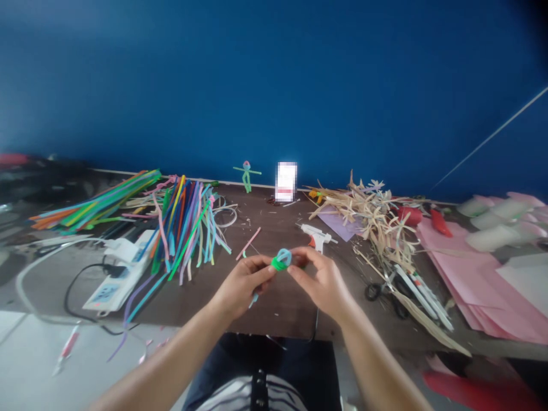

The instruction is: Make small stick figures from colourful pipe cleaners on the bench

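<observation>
Between my two hands, above the table's front part, is a small pipe cleaner piece (281,260), light blue loops on top with green wound around below. My left hand (249,281) pinches its left side, and a light blue end sticks out under the fingers. The fingertips of my right hand (319,278) are closed on its right side. A white and orange glue gun (315,235) lies just beyond my right hand. A pink strip (249,242) rests beyond my left hand. At the back stands a green pipe cleaner figure (246,176).
Colourful pipe cleaners (182,222) and a white power strip (122,274) with cables lie left on the dark table (274,314). Dried straw-like flowers (368,211), scissors (381,288), white pens (422,297) and pink paper sheets (475,274) are at right. A bright phone-like screen (286,181) stands behind.
</observation>
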